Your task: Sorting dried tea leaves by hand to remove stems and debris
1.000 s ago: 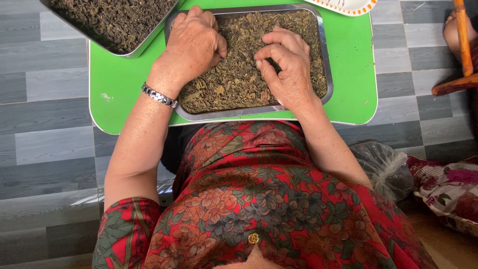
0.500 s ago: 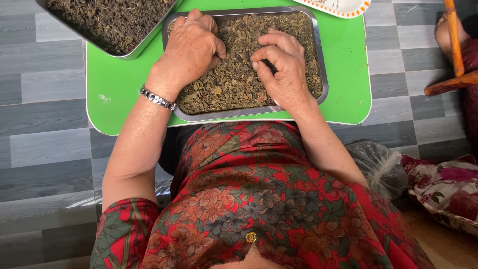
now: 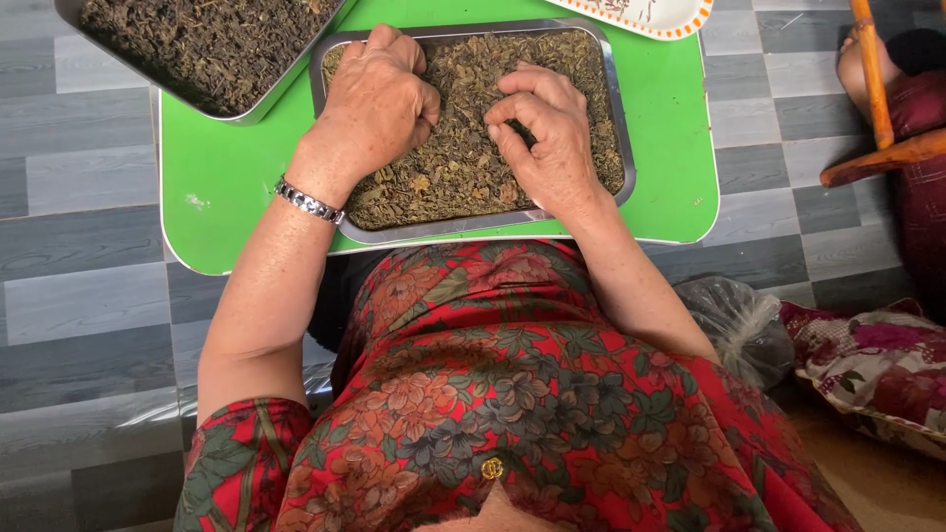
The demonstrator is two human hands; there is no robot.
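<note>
Head view, hands: Both of the person's hands work inside a shallow metal tray point(image 3: 619, 108) of dried, olive-brown leaves point(image 3: 463, 158) — the tray sits on a bright green table point(image 3: 680, 148) just in front of the person's lap.
Left hand: The left hand point(image 3: 379, 99) lies knuckles-up on the tray's left half, fingers curled down into the leaves in a loose fist; whether anything is caught inside it cannot be told. A silver bracelet point(image 3: 308, 200) circles the wrist.
Right hand: The right hand point(image 3: 547, 133) rests on the leaves at the tray's middle, thumb and forefinger pressed together on a small dark bit of leaf, the other fingers bent beside them.
Leaves: They fill the tray nearly rim to rim — piled loosely between and under both hands.
Second tray: A larger metal tray point(image 3: 286, 84) of darker dried leaves overhangs the table's upper left corner, touching the first tray's corner.
Plate: A white plate with an orange-dotted rim point(image 3: 680, 22) shows at the table's top edge, partly out of view.
Surroundings: Grey tiled floor point(image 3: 79, 276) lies around the table; a crumpled clear plastic bag point(image 3: 739, 320) and a floral cushion point(image 3: 877, 369) lie at the person's right, a wooden chair leg point(image 3: 872, 69) beyond.
Clothing: A red floral dress point(image 3: 512, 394) fills the lower frame.
</note>
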